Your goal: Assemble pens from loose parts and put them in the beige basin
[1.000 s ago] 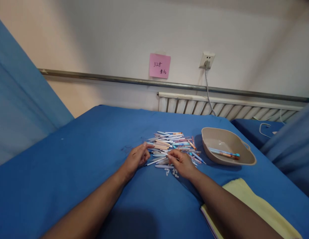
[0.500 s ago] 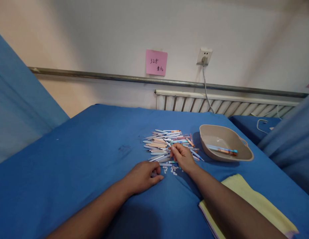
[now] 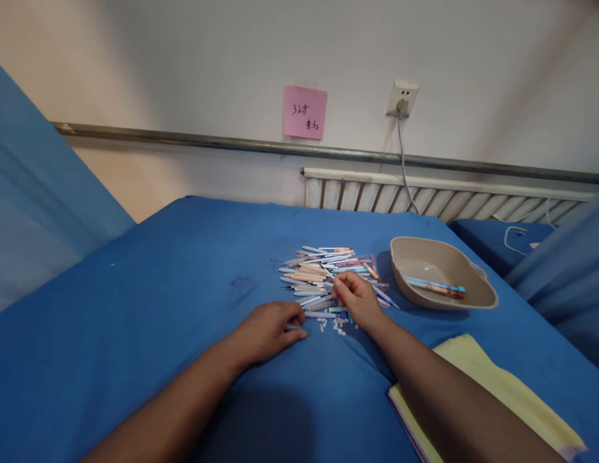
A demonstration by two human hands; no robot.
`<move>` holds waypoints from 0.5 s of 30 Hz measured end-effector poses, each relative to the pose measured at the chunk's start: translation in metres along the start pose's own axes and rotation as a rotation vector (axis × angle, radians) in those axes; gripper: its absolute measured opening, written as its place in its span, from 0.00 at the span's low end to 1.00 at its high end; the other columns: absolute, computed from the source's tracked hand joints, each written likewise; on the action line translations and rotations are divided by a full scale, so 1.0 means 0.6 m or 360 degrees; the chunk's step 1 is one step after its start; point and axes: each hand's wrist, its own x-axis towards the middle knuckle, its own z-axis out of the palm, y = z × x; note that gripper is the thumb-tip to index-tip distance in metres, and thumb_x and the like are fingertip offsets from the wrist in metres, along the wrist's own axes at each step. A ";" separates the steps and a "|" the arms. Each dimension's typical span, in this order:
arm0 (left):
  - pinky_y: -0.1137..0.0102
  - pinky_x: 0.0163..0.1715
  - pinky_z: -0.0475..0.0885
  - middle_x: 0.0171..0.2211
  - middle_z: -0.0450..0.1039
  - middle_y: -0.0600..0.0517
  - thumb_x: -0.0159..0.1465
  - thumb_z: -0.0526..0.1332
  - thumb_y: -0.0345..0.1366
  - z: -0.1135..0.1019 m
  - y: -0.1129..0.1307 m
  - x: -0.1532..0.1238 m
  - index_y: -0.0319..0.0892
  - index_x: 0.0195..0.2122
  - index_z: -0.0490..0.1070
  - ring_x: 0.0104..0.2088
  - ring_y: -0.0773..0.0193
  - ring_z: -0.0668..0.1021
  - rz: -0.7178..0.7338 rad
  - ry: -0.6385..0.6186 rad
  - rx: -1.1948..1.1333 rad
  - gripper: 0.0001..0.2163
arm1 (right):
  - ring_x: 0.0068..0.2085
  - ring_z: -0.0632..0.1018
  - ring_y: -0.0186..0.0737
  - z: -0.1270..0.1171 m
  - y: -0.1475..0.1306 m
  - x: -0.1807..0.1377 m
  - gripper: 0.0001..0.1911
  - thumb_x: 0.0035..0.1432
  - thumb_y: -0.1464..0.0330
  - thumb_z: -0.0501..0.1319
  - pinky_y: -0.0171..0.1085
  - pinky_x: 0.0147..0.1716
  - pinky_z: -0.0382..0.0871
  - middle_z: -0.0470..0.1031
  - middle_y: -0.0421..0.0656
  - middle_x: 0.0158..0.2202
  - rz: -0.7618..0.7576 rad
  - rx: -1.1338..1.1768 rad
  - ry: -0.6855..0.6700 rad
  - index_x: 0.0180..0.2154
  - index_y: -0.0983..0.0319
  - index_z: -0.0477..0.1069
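Right hand (image 3: 359,301) pinched shut on a pen (image 3: 334,278) at the near edge of the pen pile (image 3: 321,271), right of tabletop (image 3: 174,276) centre. Left hand (image 3: 270,329) curled beside it, contents indiscernible. Few pens in tray (image 3: 473,301); most lie unsorted in the pile

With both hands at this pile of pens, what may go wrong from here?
1. The white bits lie loose beside the right hand; a sweep of the wrist may scatter them over the blue cloth.
2. The pens are heaped crosswise, so pulling one out may drag others along.
3. The left hand rests at the pile's near edge and may knock pens away.
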 end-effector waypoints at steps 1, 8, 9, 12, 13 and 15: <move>0.71 0.31 0.61 0.32 0.75 0.53 0.56 0.60 0.41 0.000 0.000 0.000 0.46 0.36 0.73 0.33 0.61 0.73 0.0000 -0.0003 0.0001 0.09 | 0.20 0.66 0.30 0.000 0.000 0.000 0.15 0.57 0.56 0.54 0.30 0.20 0.59 0.68 0.36 0.22 0.0004 0.0005 0.0001 0.30 0.61 0.65; 0.72 0.31 0.64 0.30 0.73 0.53 0.54 0.62 0.43 0.003 -0.004 0.007 0.44 0.35 0.72 0.30 0.63 0.73 -0.0077 0.0026 -0.0384 0.10 | 0.19 0.66 0.30 -0.001 -0.002 0.000 0.15 0.56 0.56 0.56 0.30 0.20 0.60 0.68 0.36 0.21 0.0005 0.0026 0.0014 0.30 0.61 0.66; 0.73 0.28 0.65 0.28 0.73 0.54 0.55 0.61 0.44 0.004 -0.006 0.010 0.43 0.34 0.71 0.28 0.65 0.72 -0.0126 0.0010 -0.0553 0.11 | 0.19 0.66 0.30 -0.001 -0.003 0.000 0.15 0.56 0.56 0.56 0.30 0.20 0.60 0.68 0.36 0.21 0.0006 0.0029 0.0015 0.30 0.61 0.66; 0.75 0.20 0.62 0.23 0.70 0.54 0.59 0.57 0.47 0.007 -0.014 0.021 0.39 0.31 0.68 0.20 0.70 0.69 -0.0316 0.0034 -0.1158 0.14 | 0.19 0.66 0.30 -0.001 -0.004 -0.001 0.14 0.56 0.56 0.56 0.30 0.20 0.60 0.68 0.36 0.21 0.0012 0.0039 0.0023 0.30 0.61 0.66; 0.76 0.18 0.61 0.22 0.69 0.54 0.60 0.57 0.48 0.007 -0.017 0.024 0.38 0.31 0.67 0.18 0.71 0.67 -0.0361 0.0069 -0.1362 0.15 | 0.19 0.66 0.30 -0.001 -0.003 -0.002 0.14 0.56 0.56 0.56 0.30 0.20 0.60 0.68 0.36 0.21 0.0009 0.0043 0.0024 0.31 0.61 0.66; 0.77 0.17 0.61 0.23 0.69 0.54 0.61 0.57 0.45 0.007 -0.022 0.028 0.37 0.35 0.68 0.18 0.73 0.67 -0.0421 0.0151 -0.1743 0.13 | 0.20 0.66 0.30 -0.001 -0.002 -0.003 0.14 0.57 0.57 0.55 0.31 0.20 0.60 0.68 0.36 0.22 0.0002 0.0047 0.0017 0.31 0.61 0.66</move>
